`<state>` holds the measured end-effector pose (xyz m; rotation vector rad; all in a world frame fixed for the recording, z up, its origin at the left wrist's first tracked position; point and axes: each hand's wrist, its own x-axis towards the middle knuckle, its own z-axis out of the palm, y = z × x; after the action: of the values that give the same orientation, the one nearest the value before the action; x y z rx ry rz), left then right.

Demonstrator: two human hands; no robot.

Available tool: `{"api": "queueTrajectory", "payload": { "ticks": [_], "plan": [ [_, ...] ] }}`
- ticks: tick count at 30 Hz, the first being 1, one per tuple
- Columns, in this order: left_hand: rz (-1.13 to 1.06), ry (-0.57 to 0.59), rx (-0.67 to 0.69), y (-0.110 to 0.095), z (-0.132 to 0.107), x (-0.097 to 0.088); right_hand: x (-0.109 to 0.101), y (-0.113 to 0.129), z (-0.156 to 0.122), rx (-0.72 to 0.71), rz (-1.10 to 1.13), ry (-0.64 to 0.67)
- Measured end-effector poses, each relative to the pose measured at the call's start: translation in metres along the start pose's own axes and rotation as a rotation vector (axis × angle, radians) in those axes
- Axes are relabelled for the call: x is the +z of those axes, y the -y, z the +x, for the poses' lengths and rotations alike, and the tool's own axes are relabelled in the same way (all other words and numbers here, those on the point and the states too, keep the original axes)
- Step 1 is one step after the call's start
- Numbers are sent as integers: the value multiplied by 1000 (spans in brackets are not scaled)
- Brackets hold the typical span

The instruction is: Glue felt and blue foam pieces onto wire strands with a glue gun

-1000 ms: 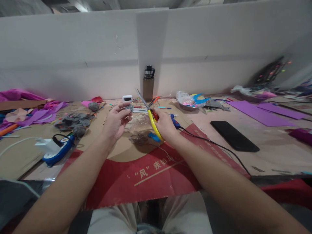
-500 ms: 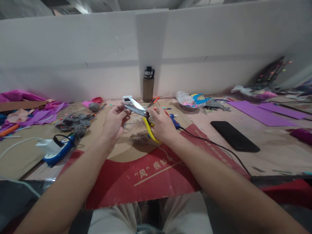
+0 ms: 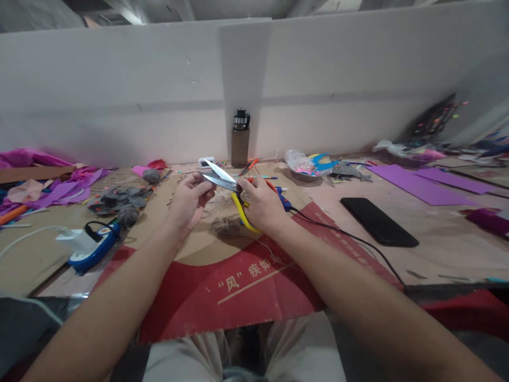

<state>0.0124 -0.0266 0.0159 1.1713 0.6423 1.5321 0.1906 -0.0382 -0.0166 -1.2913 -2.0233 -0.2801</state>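
My right hand [image 3: 260, 204] grips yellow-handled scissors [image 3: 228, 188], whose blades are parted and point left toward my left hand [image 3: 190, 200]. The left hand's fingers are pinched together on a small grey piece that I cannot make out, right at the blade tips. Both hands hover over a sheet of red and brown cardboard [image 3: 238, 286]. Under them lies a small tuft of grey fluff [image 3: 226, 227].
A blue glue gun [image 3: 93, 245] with a white cable lies left. Grey felt pieces [image 3: 125, 200] and purple scraps [image 3: 59, 188] sit further left. A dark bottle [image 3: 239, 139] stands by the wall. A black phone [image 3: 378, 222], a black cord [image 3: 345, 239] and purple sheets [image 3: 421, 183] lie right.
The scissors swung from pointing up and away to pointing left at my left hand, and the blades have parted. My left hand's fingers have pinched together at the blade tips.
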Motion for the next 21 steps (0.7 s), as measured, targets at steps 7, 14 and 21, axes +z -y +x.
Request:
{"api": "queueTrajectory", "payload": {
  "ticks": [7, 14, 21],
  "plan": [
    [-41, 13, -38, 0, 1, -2, -2, -1, 0, 0, -43, 16],
    [-37, -19, -84, -3, 1, 0, 3, -6, 3, 35, 77, -7],
    [-23, -122, -83, -4, 1, -1, 8, -13, 11, 150, 456, -85]
  ]
}}
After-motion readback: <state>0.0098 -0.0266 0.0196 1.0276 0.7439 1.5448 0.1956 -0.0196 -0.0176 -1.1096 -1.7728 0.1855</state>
